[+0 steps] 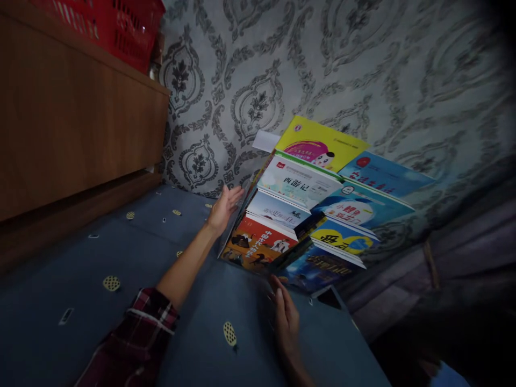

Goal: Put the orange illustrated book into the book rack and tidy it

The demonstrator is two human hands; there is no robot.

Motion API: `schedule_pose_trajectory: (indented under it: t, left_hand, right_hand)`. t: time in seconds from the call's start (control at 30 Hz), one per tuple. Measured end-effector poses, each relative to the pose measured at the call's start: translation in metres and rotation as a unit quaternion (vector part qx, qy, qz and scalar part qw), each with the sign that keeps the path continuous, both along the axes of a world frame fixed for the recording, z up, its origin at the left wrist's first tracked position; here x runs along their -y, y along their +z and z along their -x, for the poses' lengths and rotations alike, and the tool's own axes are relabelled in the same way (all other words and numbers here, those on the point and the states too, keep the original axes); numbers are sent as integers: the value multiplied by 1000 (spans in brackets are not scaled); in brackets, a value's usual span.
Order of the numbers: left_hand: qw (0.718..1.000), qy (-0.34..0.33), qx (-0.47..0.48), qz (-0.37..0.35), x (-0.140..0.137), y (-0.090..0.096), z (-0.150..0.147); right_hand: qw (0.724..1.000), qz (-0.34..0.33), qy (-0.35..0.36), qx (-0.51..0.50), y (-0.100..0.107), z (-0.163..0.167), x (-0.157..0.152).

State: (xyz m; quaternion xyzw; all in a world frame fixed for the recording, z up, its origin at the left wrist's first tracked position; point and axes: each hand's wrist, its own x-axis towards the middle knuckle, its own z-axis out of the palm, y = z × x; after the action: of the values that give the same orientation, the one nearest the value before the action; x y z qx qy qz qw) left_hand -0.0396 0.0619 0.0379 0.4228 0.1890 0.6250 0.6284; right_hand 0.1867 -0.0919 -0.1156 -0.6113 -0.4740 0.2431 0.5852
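Observation:
Two rows of children's books stand stepped in a rack (220, 252) against the wall. In the left row are a yellow book (322, 141), a white book (300, 183), a pale blue-grey book (278, 208) and an orange-red book (258, 244). The right row has a light blue book (387, 174), a teal book (355, 207), a yellow-and-blue book (342, 239) and a dark blue book (322, 266). My left hand (223, 210) is open, fingers stretched beside the rack's left side; contact is unclear. My right hand (286, 317) holds nothing visible, fingers extended toward the rack's front.
The rack rests on a blue cloth (149, 242) printed with pineapples. At left stands a wooden cabinet (80, 113) with a red plastic basket (116, 32) on top. Patterned wallpaper (258, 80) rises behind. A grey-purple curtain (407, 285) hangs at right, by a dark area.

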Motion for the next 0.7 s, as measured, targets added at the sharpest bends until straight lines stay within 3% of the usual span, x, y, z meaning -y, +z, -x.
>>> schedule_pose_trajectory:
  t: [0.4, 0.7]
  left_hand:
    - [999, 33, -11, -14, 13, 4, -1]
    - [994, 103, -28, -37, 51, 30, 7]
  right_hand:
    - [999, -36, 15, 23, 22, -8, 15]
    - [994, -96, 8, 51, 55, -51, 27]
